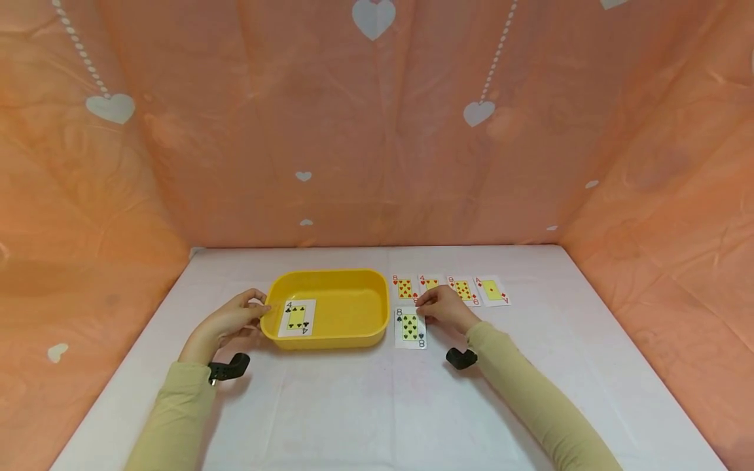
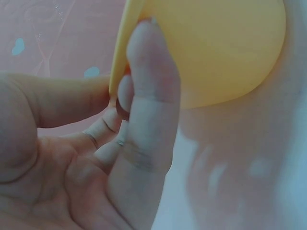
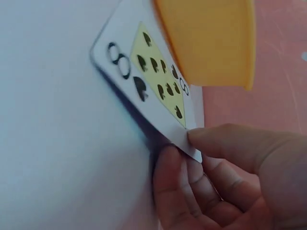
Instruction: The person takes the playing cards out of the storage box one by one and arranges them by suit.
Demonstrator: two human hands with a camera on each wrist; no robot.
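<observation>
A yellow tub [image 1: 353, 307] [image 2: 225, 48] [image 3: 211, 43] sits on the white table, with a four of clubs card [image 1: 297, 318] lying inside at its left end. My left hand [image 1: 235, 319] [image 2: 120, 134] grips the tub's left rim, thumb on one side and fingers on the other. My right hand [image 1: 446, 307] [image 3: 216, 177] pinches the far edge of an eight of spades card [image 1: 410, 328] [image 3: 148, 81] just right of the tub, lifting that edge off the table.
A row of red cards lies behind the right hand: an eight [image 1: 404, 288], a four [image 1: 430, 282], a nine [image 1: 463, 290] and an ace [image 1: 491, 290]. Orange cloth walls [image 1: 377, 131] enclose the white table [image 1: 377, 405] on three sides.
</observation>
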